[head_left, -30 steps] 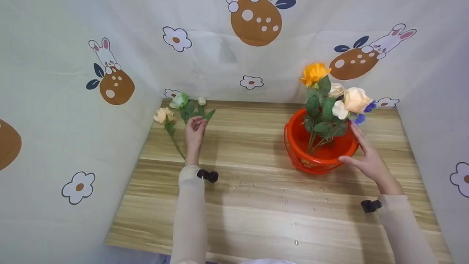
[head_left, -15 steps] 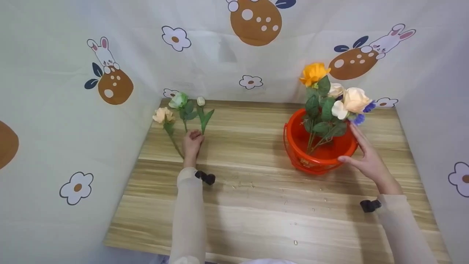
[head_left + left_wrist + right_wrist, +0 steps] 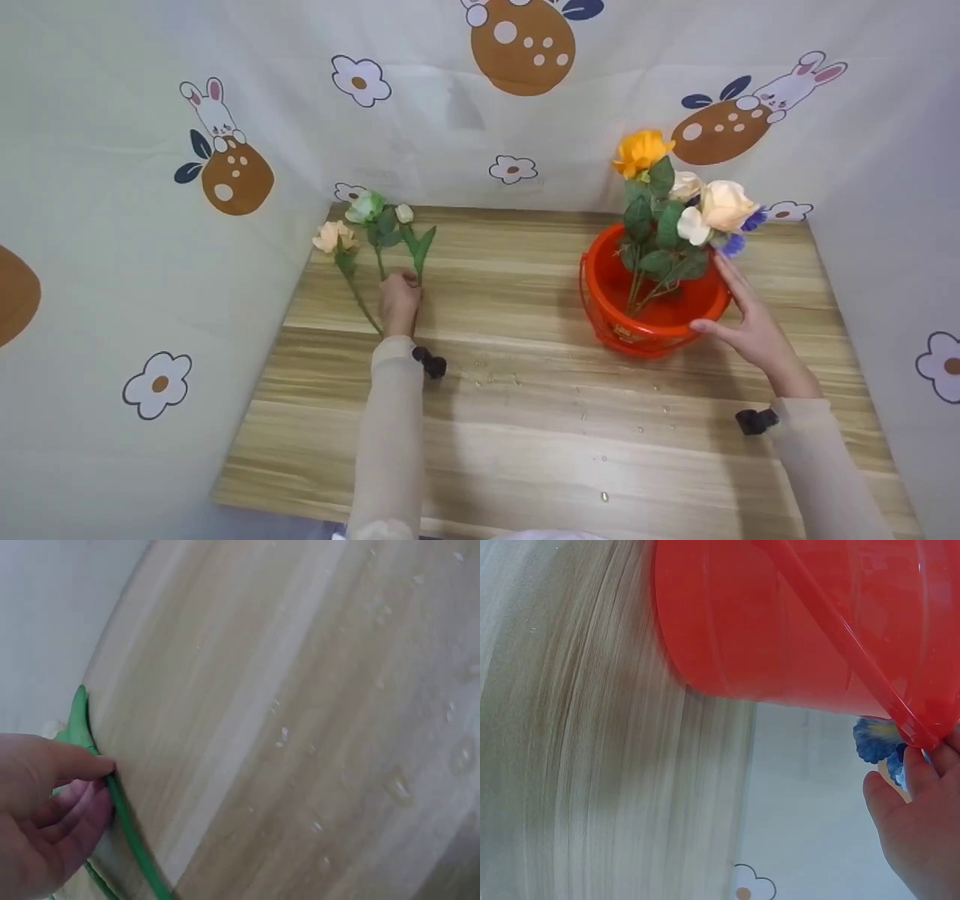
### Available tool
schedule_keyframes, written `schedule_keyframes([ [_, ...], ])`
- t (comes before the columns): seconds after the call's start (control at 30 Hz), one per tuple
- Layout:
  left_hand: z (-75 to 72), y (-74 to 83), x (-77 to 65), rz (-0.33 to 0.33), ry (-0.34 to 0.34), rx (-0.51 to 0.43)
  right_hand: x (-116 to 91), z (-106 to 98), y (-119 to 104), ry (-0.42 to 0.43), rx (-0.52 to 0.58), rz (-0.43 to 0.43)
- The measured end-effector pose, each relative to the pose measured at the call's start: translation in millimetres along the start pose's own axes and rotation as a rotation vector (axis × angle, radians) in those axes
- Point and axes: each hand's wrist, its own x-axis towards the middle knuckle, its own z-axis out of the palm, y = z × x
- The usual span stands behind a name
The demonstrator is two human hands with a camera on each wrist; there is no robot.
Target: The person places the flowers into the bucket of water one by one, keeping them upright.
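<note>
My left hand (image 3: 400,304) pinches the green stem of a white tulip (image 3: 404,214) near the table's back left. The left wrist view shows that thumb and fingertips meet at the stem (image 3: 135,840). Beside the tulip lie a pale green flower (image 3: 365,207) and a peach flower (image 3: 334,236). At the right stands a red bucket (image 3: 686,304) holding an orange rose (image 3: 643,153), a cream rose (image 3: 727,205) and blue flowers (image 3: 877,739). My right hand (image 3: 757,341) rests against the bucket's right side with fingers extended, thumb at the rim, fingertips by the handle's joint (image 3: 922,739).
Water drops (image 3: 604,496) dot the wooden table (image 3: 525,435), mostly in its middle and front. A printed cloth (image 3: 442,142) hangs close behind the table and along both sides. A black wrist camera (image 3: 431,364) sits on the left sleeve.
My left hand has drawn back from the tulip's leaves down to its stem. The tulip's head has shifted slightly left and nearer. My right hand and the bucket stay in place.
</note>
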Motion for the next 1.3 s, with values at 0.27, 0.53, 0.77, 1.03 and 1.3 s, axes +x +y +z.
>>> schedule_keyframes([
  [0.27, -9.9, -0.5, -3.8, -0.077, -0.142, -0.261, 1, 0, -2, 0.002, -0.003, -0.007],
  [0.53, -13.7, 1.6, -12.5, -0.051, -0.172, -0.536, 1, 1, -1, 0.005, 0.015, -0.017],
  [0.77, -19.1, 12.3, -17.8, 0.065, -0.144, -0.579, 0, 1, 3, 0.004, 0.009, -0.016],
  [1.03, -25.2, 27.1, -23.1, 0.277, -0.111, -0.587, 0, 1, 2, 0.005, 0.003, -0.002],
  [1.3, -25.3, 39.1, -32.1, 0.390, -0.148, -0.659, 0, 1, 2, 0.010, 0.004, -0.014],
])
